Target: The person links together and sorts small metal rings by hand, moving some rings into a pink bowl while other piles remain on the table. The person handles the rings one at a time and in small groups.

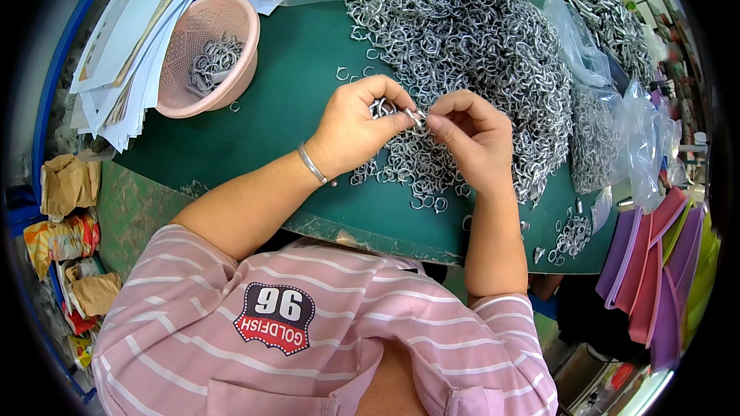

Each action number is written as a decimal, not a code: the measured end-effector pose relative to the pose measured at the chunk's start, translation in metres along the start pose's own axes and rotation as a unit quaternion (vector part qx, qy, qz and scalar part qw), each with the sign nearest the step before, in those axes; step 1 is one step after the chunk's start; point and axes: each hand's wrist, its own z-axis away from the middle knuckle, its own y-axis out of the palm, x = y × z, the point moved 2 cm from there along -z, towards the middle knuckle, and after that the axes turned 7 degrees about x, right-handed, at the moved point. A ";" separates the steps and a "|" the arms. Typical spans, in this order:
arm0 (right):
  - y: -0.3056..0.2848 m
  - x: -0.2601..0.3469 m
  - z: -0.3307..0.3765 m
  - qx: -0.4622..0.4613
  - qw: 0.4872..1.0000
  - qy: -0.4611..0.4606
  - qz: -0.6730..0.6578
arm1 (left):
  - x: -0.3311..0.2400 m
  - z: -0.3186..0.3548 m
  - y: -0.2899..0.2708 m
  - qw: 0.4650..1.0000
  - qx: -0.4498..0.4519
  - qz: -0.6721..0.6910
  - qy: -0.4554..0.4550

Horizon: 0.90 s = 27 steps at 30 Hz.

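A few metal rings (pixel 383 108) are held bunched in the left hand (pixel 356 127), whose fingers are curled closed around them. One ring (pixel 417 117) is pinched at the fingertips of the right hand (pixel 472 139), thumb and forefinger closed on it, just beside the left hand's bunch. Both hands are raised slightly above the table (pixel 285 92), near the middle of its green top, over the near edge of a large heap (pixel 470 38) of the same rings. A bracelet (pixel 312 163) is worn on the left wrist.

The heap is spread from the middle of the table toward its far edge and right side. Stray rings are scattered by the near edge, and a small cluster (pixel 570 237) lies at the near right corner. A pink basket (pixel 206 54) with some rings inside is set toward the far left corner, touching a stack of papers (pixel 131 46) at the left edge. Clear plastic bags (pixel 617 108) lie along the right side, some filled with rings. Coloured foam sheets (pixel 663 270) are seen past the right edge.
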 end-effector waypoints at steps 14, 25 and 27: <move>-0.008 -0.011 -0.041 -0.051 0.938 0.029 0.342 | 0.007 -0.005 -0.003 0.998 -0.051 0.032 0.022; -0.002 0.004 -0.006 -0.064 0.990 -0.015 -0.121 | 0.007 -0.002 0.000 0.988 -0.046 0.128 0.075; -0.004 0.002 -0.005 -0.055 0.985 -0.019 -0.162 | 0.007 -0.003 0.001 0.986 -0.043 0.136 0.092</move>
